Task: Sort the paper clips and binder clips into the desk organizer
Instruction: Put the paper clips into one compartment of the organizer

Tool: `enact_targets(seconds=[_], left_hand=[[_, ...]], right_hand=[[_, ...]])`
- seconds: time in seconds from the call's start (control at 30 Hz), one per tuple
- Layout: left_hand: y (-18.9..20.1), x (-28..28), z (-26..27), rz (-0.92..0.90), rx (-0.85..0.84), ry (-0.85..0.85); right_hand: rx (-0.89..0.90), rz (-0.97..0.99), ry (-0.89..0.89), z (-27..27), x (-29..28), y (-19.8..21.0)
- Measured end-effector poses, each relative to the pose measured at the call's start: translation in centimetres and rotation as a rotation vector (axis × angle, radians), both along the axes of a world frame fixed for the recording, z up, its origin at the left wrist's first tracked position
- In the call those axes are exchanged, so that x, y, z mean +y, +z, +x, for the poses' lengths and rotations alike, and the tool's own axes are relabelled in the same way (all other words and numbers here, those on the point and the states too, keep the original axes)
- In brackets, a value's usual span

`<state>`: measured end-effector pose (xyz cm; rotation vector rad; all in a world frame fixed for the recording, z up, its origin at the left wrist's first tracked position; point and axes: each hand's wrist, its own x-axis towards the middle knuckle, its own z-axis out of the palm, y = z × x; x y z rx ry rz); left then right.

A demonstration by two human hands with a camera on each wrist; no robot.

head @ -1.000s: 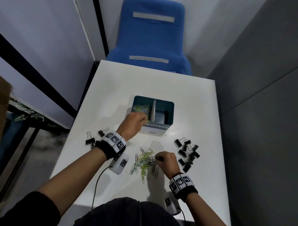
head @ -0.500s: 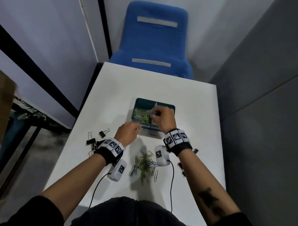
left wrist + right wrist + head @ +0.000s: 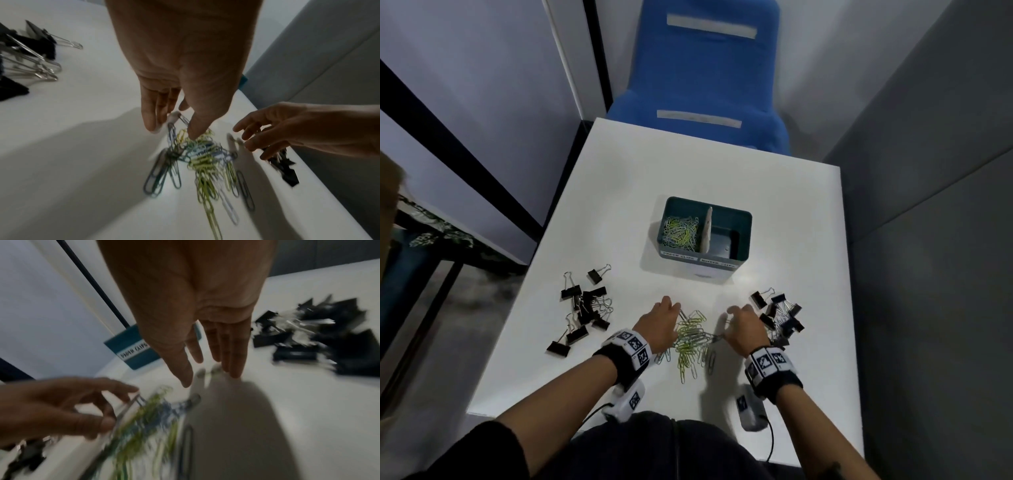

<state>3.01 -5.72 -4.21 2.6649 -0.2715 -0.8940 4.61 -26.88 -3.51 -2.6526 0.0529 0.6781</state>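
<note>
Head view shows your left hand (image 3: 659, 322) and right hand (image 3: 744, 327) both low over the loose pile of yellow-green, blue and white wire paper clips (image 3: 693, 337) on the white desk (image 3: 619, 192), one at each side of the heap. Your left hand has its fingers (image 3: 148, 113) hanging down, only loosely bent, with thumb and forefinger tips at the far edge of the pile beside a grey clip; whether they actually pinch it, you cannot tell from the blur. Your right hand is spread wide, fingers (image 3: 234, 356) straight and pointing down at the desk just beyond the pile, holding nothing.

Farther from you stands the teal rectangular desk organizer (image 3: 744, 219) with a pale divider (image 3: 707, 228) down the middle. Its left compartment already holds a heap of paper clips (image 3: 679, 231); its right compartment looks dark, and its contents cannot be made out. White labels run along its near wall.

Black binder clips with silver wire handles lie in two groups on the desk: one scatter (image 3: 583, 308) to your left, well apart from the pile, and another cluster (image 3: 782, 317) just beside your right hand. A blue chair (image 3: 705, 68) stands beyond the desk's far edge.
</note>
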Motion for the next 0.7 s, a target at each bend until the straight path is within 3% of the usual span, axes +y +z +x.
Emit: enact_targets(seconds=[0.1, 0.23, 0.4, 0.53, 0.7], left_hand=[[-0.1, -1.4, -0.8, 0.008, -0.008, -0.071], [-0.5, -1.9, -1.5, 0.066, -0.107, -0.279], [-1.0, -0.3, -2.3, -0.076, -0.16, -0.373], [-0.7, 2.1, -3.3, -0.037, -0.195, -0.256], [-1.1, 2.9, -5.0, 0.008, 0.001, -0.095]], right_hand=[[-0.03, -0.019, 0.01, -2.9, 0.0, -1.8], [-0.01, 0.002, 0.169, -4.7, 1.3, -1.9], [0.002, 0.111, 0.311, -5.5, 1.7, -1.7], [-0.023, 0.06, 0.297, -5.8, -0.2, -1.7], [0.022, -0.116, 0.287, -5.4, -1.0, -2.2]])
